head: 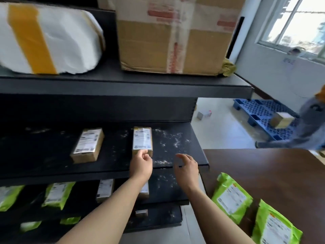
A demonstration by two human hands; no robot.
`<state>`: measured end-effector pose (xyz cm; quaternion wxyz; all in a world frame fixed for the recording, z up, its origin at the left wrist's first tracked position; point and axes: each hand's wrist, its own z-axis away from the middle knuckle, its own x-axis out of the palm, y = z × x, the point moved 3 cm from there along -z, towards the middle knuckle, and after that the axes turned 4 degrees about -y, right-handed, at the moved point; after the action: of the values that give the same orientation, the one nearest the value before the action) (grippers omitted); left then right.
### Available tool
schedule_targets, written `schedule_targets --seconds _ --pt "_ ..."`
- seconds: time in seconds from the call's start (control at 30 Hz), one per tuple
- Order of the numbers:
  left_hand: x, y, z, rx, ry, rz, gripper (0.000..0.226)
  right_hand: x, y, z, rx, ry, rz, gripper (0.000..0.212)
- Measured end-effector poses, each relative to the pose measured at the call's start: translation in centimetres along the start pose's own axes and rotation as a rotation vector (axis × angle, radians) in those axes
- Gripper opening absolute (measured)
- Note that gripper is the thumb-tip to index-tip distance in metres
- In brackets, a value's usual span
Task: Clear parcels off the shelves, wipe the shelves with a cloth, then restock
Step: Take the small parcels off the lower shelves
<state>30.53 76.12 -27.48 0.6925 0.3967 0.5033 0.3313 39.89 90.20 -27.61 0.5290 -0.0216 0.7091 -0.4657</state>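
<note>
On the dusty middle shelf (44,155), small labelled parcel (142,140) lying flat at 12 o'clock from the left hand (141,164), thumb and fingers pinching its near end, right hand (186,167) at 3 o'clock, fingers loosely spread, holding nothing, second parcel (87,145) at 10 o'clock

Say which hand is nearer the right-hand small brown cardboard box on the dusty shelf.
Left. The left hand pinches the near end of the small brown cardboard box; the right hand hovers to its right.
</note>
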Motion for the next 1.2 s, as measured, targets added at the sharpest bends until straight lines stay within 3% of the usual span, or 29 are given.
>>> schedule_targets --seconds 0.27,0.53,0.77,1.03,1.2 --pt "-11.6 -4.0 -4.5 -0.017 0.048 -0.049 0.032 8.0 -9.9 -0.9 -0.075 -0.094 0.008 0.035" --pt "-18.8 -7.3 -9.7 -0.023 0.08 -0.379 0.033 12.4 -12.8 -3.4 0.016 -0.113 0.163 0.04" --pt "-19.4 -8.9 -12.4 -0.026 -0.008 -0.669 0.061 13.7 -12.2 -6.2 0.147 -0.136 0.31 0.059" --pt "-18.0 -10.0 -14.0 -0.072 -0.034 -0.607 0.076 15.4 -11.9 -8.0 0.207 -0.1 0.316 0.057" --pt "-17.7 -10.0 -14.4 -0.103 0.004 -0.63 0.074 15.6 -11.4 -8.1 0.257 -0.086 0.302 0.057"
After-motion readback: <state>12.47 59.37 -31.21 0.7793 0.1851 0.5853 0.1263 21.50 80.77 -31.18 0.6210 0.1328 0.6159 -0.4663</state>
